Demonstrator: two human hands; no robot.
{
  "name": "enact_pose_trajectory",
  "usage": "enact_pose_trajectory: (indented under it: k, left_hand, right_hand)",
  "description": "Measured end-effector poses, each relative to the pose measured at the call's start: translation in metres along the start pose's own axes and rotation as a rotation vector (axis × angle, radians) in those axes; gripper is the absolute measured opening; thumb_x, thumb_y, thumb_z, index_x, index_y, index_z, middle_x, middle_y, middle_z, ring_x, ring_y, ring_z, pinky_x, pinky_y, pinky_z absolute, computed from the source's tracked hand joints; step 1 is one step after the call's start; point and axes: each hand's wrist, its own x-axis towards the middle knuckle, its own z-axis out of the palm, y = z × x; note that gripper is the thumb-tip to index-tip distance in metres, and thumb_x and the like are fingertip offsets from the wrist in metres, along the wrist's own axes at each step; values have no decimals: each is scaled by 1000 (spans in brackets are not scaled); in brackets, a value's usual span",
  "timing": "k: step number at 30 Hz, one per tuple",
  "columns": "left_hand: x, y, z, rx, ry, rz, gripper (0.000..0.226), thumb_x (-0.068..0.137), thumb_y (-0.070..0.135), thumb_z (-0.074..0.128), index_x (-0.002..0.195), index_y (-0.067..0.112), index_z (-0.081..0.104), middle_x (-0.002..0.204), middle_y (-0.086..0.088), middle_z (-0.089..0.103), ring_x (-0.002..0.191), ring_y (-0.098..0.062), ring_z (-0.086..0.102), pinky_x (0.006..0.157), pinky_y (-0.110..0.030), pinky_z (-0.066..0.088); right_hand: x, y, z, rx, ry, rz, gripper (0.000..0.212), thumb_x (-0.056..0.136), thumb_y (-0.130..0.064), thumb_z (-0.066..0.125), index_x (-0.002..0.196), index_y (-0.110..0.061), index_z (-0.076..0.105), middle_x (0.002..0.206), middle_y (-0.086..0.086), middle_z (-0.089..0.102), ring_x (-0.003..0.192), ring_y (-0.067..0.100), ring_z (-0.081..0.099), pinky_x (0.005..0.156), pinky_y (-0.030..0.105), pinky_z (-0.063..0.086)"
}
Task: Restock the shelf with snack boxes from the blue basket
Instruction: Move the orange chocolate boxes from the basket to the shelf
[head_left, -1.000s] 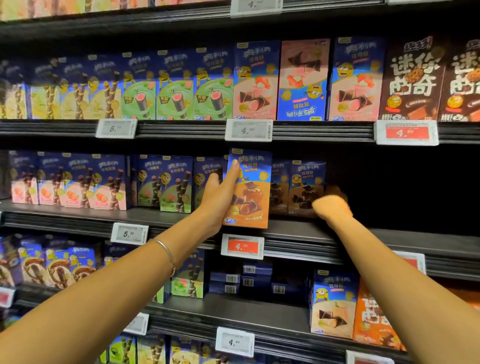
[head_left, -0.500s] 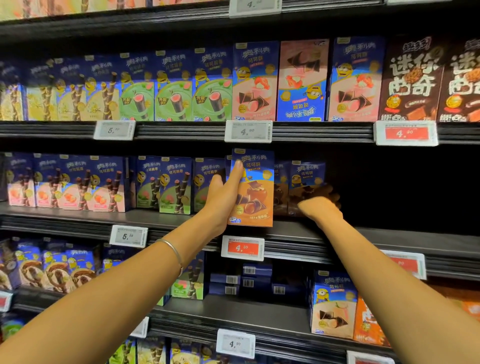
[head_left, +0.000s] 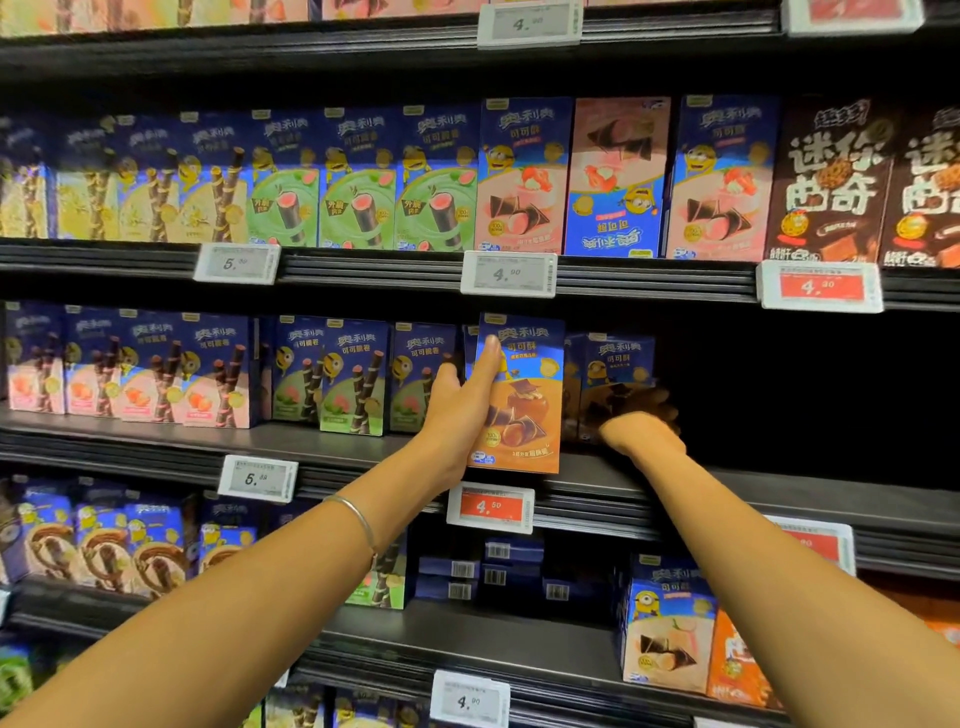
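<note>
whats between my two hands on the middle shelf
In the head view: the orange-fronted snack box that the left hand grips, then set-back boxes just before the right hand.

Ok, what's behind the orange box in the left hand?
More boxes stand further back, just to its right, where the right hand reaches. The orange box covers whatever stands directly behind it.

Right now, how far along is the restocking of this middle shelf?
Done: matching blue boxes stand further back on the black middle shelf. In hand: the left hand grips an upright blue-and-orange cardboard snack box at the shelf's front edge; the right hand reaches to the back boxes, grip unclear. Left: the shelf's dark right stretch holds no visible boxes; the basket is out of view.
</note>
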Motion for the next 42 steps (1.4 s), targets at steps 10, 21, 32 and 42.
enact_pose_trajectory:
  k: [10,21,32,42]
  left_hand:
    - [7,10,-9,-41,32,20,89,93,66,64,154,12,27,83,-3,81,75,-22,80,57,-35,62]
    - [-2,22,8,-192,-163,-30,80,95,78,44,134,12,66,123,-20,75,108,-38,75,95,-58,60]
    - [32,22,-54,76,284,174,17,110,32,53,117,19,46,94,-5,67,57,-9,74,53,-34,61]
    - [51,27,-102,10,124,140,12,110,30,52,104,20,46,97,-8,68,82,-22,76,78,-58,64]
  right_hand:
    - [-48,-2,-23,715,278,-371,48,80,-56,61,98,-11,63,106,10,66,106,37,61,76,37,50]
    - [-88,-3,-30,890,-244,-623,36,90,-31,76,114,-15,56,108,3,73,89,15,75,71,36,63]
    - [-50,15,-11,721,29,-495,37,83,-39,80,97,-19,52,97,-2,64,85,13,65,65,33,55]
    - [-68,-47,18,421,190,-424,34,85,-34,74,104,-8,63,106,13,67,90,30,63,74,40,55]
